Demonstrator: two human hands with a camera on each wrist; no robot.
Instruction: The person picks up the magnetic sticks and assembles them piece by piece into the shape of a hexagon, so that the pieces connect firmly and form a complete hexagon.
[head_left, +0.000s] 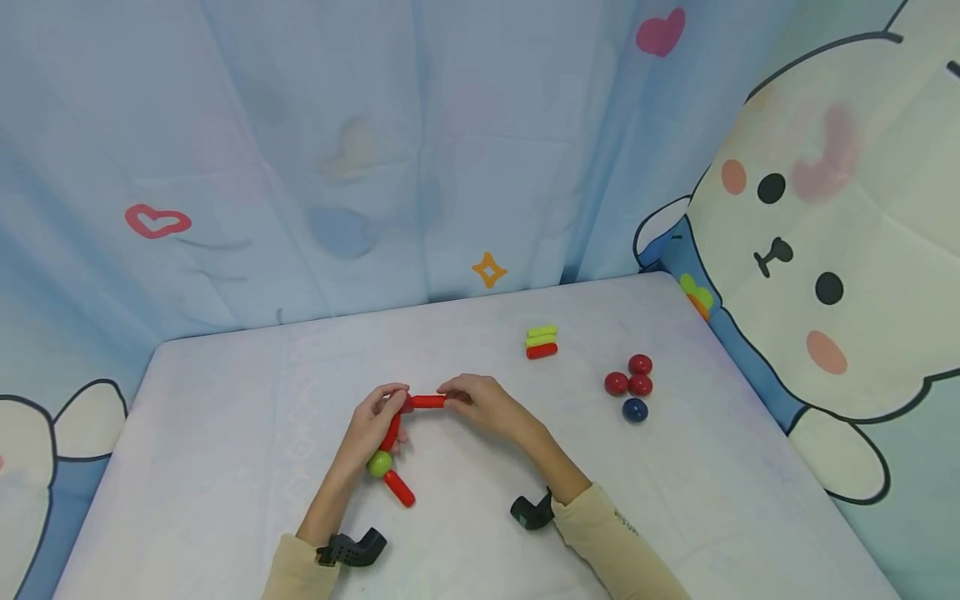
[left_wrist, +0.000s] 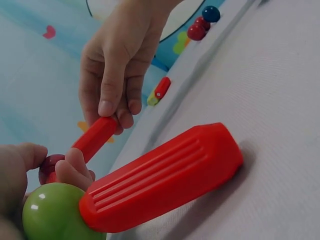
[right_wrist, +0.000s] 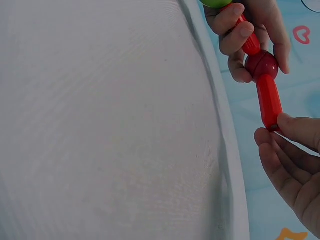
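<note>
A chain of red sticks and balls is held up between both hands. My left hand (head_left: 374, 423) grips it around the dark red ball (right_wrist: 262, 65) and the middle red stick (right_wrist: 251, 44). Thumb and fingers of my right hand (head_left: 480, 403) pinch the far end of another red stick (right_wrist: 270, 102), which runs out from that ball. At the chain's near end, a green ball (head_left: 380, 464) joins the middle stick to a third red stick (left_wrist: 162, 177), which angles down toward the table. Part of the middle stick is hidden behind the left fingers.
On the white table (head_left: 300, 367), two yellow-green sticks (head_left: 542, 337) and a red stick (head_left: 542, 352) lie side by side at the back. To their right sit several dark red balls (head_left: 617, 383) and a blue ball (head_left: 635, 410). A printed curtain (head_left: 337, 167) hangs behind.
</note>
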